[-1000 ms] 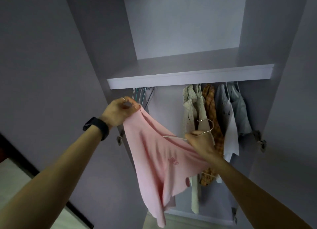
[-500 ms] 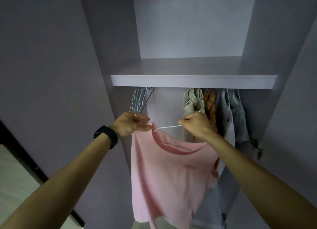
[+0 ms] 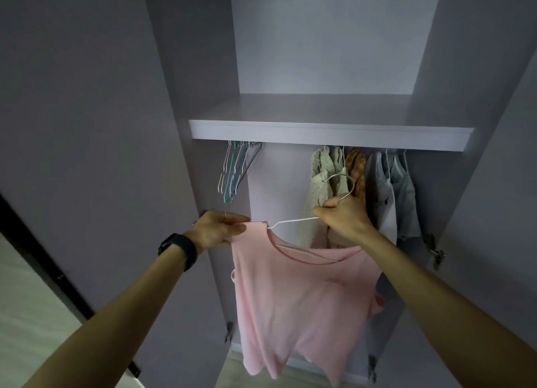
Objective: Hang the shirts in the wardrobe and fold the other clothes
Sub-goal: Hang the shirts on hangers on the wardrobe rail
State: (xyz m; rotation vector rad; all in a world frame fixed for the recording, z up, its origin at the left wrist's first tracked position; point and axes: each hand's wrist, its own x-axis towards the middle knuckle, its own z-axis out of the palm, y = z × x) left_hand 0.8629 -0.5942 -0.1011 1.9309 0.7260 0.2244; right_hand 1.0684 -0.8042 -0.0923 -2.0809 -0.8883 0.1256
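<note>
Now the pink shirt (image 3: 296, 294) hangs open and flat below the shelf (image 3: 328, 135), where a second ago it was bunched and slanting. The hanger (image 3: 293, 221) is threaded through its neck, and its hook has risen closer to the shelf. The left hand (image 3: 220, 230) pinches the shirt's shoulder; the right hand (image 3: 343, 219) grips the hanger just under the hook. One wire arm shows bare outside the collar, so that shoulder likely needs seating. The hook can then go under the shelf, between the empty hangers (image 3: 232, 175) and the hung clothes (image 3: 363, 184).
</note>
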